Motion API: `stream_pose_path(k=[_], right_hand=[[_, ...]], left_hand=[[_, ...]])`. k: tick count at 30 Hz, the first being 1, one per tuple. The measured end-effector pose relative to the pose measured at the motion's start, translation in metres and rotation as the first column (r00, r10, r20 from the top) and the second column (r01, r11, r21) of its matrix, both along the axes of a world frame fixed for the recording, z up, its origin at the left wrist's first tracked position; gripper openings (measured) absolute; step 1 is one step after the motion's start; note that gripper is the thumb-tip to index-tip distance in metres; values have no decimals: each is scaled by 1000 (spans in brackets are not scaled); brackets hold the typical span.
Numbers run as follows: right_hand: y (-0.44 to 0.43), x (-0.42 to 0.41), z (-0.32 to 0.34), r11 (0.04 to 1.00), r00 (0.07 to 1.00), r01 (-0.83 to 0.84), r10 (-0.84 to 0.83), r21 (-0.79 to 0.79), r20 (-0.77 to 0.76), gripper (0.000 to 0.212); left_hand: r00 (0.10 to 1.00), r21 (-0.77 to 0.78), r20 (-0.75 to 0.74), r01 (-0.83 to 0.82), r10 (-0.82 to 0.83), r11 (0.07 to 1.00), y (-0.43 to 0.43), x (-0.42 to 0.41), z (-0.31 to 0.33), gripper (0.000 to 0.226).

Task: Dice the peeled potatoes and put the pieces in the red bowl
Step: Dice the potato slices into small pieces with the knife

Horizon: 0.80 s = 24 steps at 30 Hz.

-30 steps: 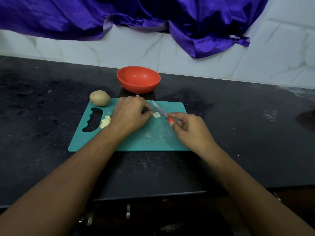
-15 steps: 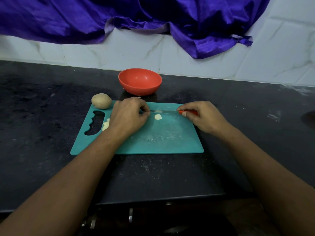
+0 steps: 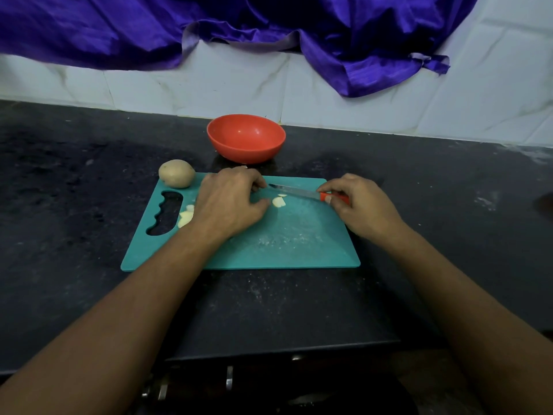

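A person works at a dark stone counter [image 3: 74,205], both forearms reaching in from the bottom edge of the head view. The left hand [image 3: 230,202] lies palm down on a teal cutting board [image 3: 284,244] with its fingers curled under. Whatever they cover is hidden, so it cannot be told whether this hand holds anything. The right hand [image 3: 359,205] grips the red handle of a small knife [image 3: 294,191], most of that handle buried in the fingers. The blade lies low across the far part of the board, and its tip points at the left hand's knuckles.

Pale cut potato pieces [image 3: 279,202] sit on the board just beside the left thumb, below the blade. More cut pieces [image 3: 185,217] show at the left wrist, partly covered by it, next to the board's wavy handle slot. A whole potato [image 3: 176,173] rests at the board's far left corner; in the dim light its surface is hard to read.

The red bowl [image 3: 246,138] stands on the counter just beyond the board, its near inner wall hidden by the rim. A purple cloth [image 3: 239,22] hangs over the white tiled wall [image 3: 209,85], cut off at the top.
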State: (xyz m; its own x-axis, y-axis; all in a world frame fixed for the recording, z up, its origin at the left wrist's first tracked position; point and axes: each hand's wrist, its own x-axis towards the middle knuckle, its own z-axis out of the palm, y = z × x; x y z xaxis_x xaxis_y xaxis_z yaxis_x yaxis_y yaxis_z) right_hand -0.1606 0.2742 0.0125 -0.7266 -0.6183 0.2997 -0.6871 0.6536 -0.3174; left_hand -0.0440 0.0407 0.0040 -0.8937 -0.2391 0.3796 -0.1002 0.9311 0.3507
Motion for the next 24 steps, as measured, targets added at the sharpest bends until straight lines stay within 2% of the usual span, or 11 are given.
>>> stream_pose_path(k=[5,14,18,24], right_hand=[[-5,6,2,996,997,29,-23,89,-68,27],[-2,11,6,993,996,15,-5,115,-84,28],[-2,11,8,996,993,72,-66,60,-99,28],[-3,14,5,992,995,68,-59,109,-83,28]], left_hand=[[1000,-68,6,7,-6,998,6,-3,-2,36],[1000,-68,-1,0,0,998,6,-6,-3,30],[1000,-56,-12,-2,2,998,5,-7,-4,30],[1000,-51,-16,-10,9,999,3,-7,-5,32]])
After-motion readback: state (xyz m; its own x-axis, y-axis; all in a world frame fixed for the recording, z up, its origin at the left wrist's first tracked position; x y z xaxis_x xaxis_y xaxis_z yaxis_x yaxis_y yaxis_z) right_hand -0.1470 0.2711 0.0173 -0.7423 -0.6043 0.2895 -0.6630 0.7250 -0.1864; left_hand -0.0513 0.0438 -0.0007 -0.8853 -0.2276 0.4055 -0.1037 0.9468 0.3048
